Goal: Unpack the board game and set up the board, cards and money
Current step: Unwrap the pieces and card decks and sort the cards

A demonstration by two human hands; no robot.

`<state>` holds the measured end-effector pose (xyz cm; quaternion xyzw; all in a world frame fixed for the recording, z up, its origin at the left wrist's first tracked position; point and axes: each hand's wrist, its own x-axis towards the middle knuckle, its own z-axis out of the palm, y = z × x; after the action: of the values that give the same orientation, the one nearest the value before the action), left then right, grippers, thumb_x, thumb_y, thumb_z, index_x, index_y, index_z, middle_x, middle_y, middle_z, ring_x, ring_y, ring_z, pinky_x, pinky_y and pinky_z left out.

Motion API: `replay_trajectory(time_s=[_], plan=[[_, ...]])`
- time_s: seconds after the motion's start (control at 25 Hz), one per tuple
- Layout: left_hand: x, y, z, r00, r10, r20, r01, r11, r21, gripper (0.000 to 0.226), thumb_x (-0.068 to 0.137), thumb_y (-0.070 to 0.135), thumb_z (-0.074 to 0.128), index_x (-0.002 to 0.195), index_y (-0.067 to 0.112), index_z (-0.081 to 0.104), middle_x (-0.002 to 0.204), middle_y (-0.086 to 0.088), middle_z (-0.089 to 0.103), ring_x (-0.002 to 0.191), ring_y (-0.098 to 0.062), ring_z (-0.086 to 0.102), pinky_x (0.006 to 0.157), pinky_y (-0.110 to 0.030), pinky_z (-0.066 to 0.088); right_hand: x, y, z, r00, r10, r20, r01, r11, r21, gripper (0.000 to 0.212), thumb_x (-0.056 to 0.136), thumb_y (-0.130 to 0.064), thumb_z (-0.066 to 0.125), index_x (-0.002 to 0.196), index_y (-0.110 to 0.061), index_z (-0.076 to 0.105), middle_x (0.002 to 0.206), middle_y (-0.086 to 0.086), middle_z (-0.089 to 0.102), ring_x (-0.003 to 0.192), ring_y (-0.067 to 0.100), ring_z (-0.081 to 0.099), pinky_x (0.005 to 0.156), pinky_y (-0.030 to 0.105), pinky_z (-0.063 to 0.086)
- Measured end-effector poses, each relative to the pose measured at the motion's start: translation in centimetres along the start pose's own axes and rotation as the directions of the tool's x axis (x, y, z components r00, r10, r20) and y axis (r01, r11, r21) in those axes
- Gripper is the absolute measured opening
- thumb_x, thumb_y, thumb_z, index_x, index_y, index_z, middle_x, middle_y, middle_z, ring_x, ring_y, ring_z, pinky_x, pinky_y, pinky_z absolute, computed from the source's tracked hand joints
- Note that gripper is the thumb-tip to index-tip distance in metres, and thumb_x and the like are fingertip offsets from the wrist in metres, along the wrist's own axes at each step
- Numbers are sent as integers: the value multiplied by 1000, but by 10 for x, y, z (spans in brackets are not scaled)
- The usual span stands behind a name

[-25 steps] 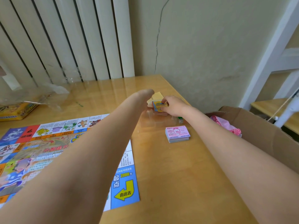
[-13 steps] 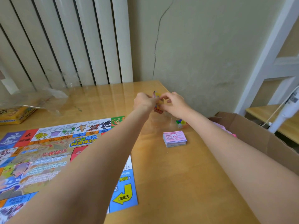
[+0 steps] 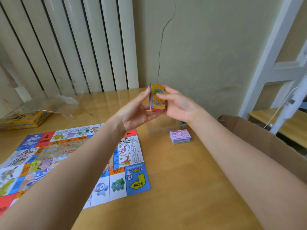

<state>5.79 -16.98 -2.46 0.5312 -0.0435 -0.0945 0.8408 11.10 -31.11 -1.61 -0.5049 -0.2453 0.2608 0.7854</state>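
Card deck (image 3: 157,97) held upright above the far part of the table (image 3: 191,188), between both hands. Left hand (image 3: 137,112) cups it from below and the left, fingers curled to its edge; right hand (image 3: 178,103) pinches the right side, fingertips over the face. Judged light, but a loose stack (glossy, likely to fan or slip), so grip across the long edges. Board (image 3: 69,163) lies flat, near left; money stack (image 3: 180,136) sits right.
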Motion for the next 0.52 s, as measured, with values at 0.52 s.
replay_trajectory(time_s=[0.52], plan=[[-31,-1,-2,990,-25,-142,12,996,-92,27,91,32,53,97,6,58,75,-14,71,69,-20,72,69,-28,59,-19,-4,27,988,-156,-2,101,650,-753,11,88,-12,61,96,-18,56,97,-1,61,96,11,55,93,30,42]])
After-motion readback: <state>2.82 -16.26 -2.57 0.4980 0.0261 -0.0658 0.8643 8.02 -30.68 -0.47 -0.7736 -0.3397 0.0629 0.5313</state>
